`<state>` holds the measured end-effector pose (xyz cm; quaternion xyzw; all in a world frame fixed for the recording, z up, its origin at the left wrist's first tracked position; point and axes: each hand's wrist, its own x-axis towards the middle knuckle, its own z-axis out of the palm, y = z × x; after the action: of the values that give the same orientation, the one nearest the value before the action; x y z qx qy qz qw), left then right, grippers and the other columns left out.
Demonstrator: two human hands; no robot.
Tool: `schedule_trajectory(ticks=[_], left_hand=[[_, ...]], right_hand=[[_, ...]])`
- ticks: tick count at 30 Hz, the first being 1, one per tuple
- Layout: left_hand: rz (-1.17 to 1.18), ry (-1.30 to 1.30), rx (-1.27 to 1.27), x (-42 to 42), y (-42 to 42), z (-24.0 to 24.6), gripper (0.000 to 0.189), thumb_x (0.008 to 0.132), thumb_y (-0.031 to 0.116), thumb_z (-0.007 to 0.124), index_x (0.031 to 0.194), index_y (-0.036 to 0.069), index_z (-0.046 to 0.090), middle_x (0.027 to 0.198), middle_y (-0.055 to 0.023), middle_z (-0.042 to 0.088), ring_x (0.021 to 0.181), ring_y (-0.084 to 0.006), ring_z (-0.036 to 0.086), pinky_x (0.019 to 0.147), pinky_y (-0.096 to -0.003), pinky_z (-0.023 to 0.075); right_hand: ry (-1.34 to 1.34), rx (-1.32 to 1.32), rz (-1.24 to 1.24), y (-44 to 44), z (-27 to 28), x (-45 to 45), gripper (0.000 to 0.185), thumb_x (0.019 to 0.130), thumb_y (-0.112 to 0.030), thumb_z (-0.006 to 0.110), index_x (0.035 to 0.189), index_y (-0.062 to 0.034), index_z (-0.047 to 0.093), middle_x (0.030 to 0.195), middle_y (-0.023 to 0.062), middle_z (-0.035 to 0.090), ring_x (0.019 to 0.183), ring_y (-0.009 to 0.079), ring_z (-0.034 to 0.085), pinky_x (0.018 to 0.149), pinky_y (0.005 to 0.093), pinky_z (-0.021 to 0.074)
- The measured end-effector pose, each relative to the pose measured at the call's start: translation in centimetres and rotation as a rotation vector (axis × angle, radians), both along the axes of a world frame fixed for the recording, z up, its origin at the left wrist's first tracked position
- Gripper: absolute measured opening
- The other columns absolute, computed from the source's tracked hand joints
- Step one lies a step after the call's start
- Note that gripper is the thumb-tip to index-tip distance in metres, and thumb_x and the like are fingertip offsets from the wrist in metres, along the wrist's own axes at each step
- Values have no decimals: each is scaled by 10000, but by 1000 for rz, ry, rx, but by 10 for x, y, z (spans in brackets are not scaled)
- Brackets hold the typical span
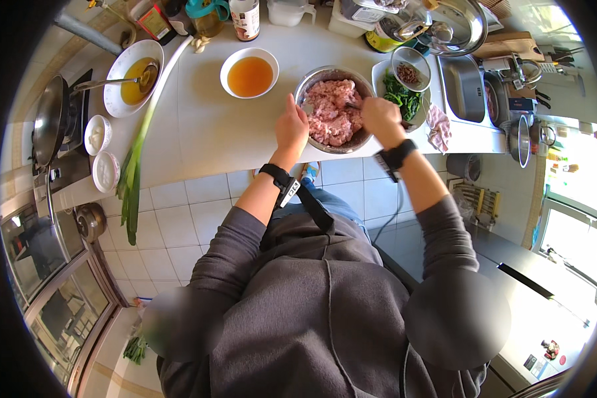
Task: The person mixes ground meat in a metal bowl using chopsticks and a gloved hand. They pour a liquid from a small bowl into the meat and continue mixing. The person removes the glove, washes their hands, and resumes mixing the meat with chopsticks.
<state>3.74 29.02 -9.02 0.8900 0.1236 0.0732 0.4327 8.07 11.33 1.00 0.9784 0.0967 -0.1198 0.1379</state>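
My left hand (pixel 292 125) grips the left rim of a round stainless-steel bowl (pixel 346 148), its thumb pointing up. Pinkish minced meat (pixel 332 112) fills much of the bowl, in uneven clumps. Over the bowl's right side, my right hand (pixel 382 119) is closed around a utensil (pixel 352 106). Only a short dark part of it shows where it meets the meat, so its kind is unclear. Just right of the bowl, chopped leafy greens (pixel 402 99) lie in a pale dish (pixel 378 74). A small clear bowl (pixel 412 89) with brown bits overlaps that dish.
Left on the counter stand a white bowl (pixel 248 96) of orange liquid and a patterned bowl (pixel 111 102) with oil and a ladle. A long scallion (pixel 151 109) hangs over the front edge. A crumpled cloth (pixel 439 128) and a sink (pixel 461 89) are at right.
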Motion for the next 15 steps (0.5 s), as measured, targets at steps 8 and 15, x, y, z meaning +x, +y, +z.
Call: schedule_trajectory(ticks=[8, 15], left_hand=[[60, -64, -39, -4, -4, -4, 349, 901, 118, 467, 1219, -19, 420, 767, -254, 614, 699, -419, 604, 596, -480, 473], [104, 54, -272, -28, -26, -7, 460, 896, 87, 455, 1276, -57, 240, 663, -276, 556, 626, -444, 574, 549, -496, 446]], right_hand=[[173, 23, -82, -13, 17, -22, 214, 867, -234, 512, 857, -107, 684, 847, 132, 687, 816, 297, 680, 691, 426, 539], [28, 219, 181, 25, -23, -17, 154, 839, -152, 512, 797, -81, 643, 808, 149, 682, 781, 292, 687, 629, 390, 559]])
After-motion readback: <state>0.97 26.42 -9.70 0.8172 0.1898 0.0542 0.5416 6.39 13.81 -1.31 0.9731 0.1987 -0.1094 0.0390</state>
